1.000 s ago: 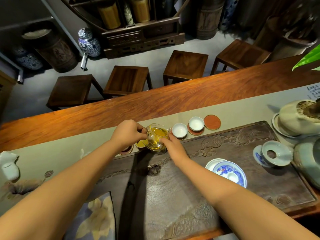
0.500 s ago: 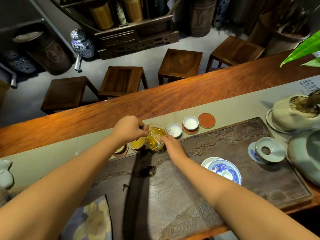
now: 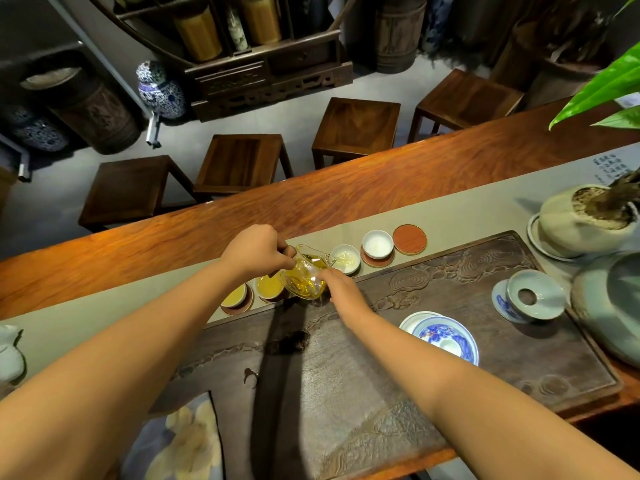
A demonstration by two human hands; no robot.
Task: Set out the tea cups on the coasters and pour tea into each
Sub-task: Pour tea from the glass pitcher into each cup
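The left hand (image 3: 258,249) curls around the handle of a glass pitcher (image 3: 306,277) of golden tea, gripping it and tipping its spout toward the third cup (image 3: 345,258) in a row of four. The right hand (image 3: 341,289) lies against the pitcher's near side, fingers fairly straight and touching the glass — steadying it rather than clasping it. A little pale liquid shows in the third cup.

The cups stand on round reddish coasters along a grey-green runner (image 3: 467,216) on the long wooden counter (image 3: 346,192). The first cup (image 3: 234,295) and the second cup (image 3: 269,286), both left of the pitcher, hold yellow tea; the fourth cup (image 3: 377,243) looks white inside, and whether it holds any tea cannot be told. Just beyond it lies a bare coaster (image 3: 409,239) with no cup.

Nearer the person sits a dark carved tea tray (image 3: 450,282), carrying a blue-and-white dish (image 3: 445,337) and a pale strainer on a saucer (image 3: 531,295). A potted plant (image 3: 588,220) stands at the far right — four wooden stools line the floor behind the counter.
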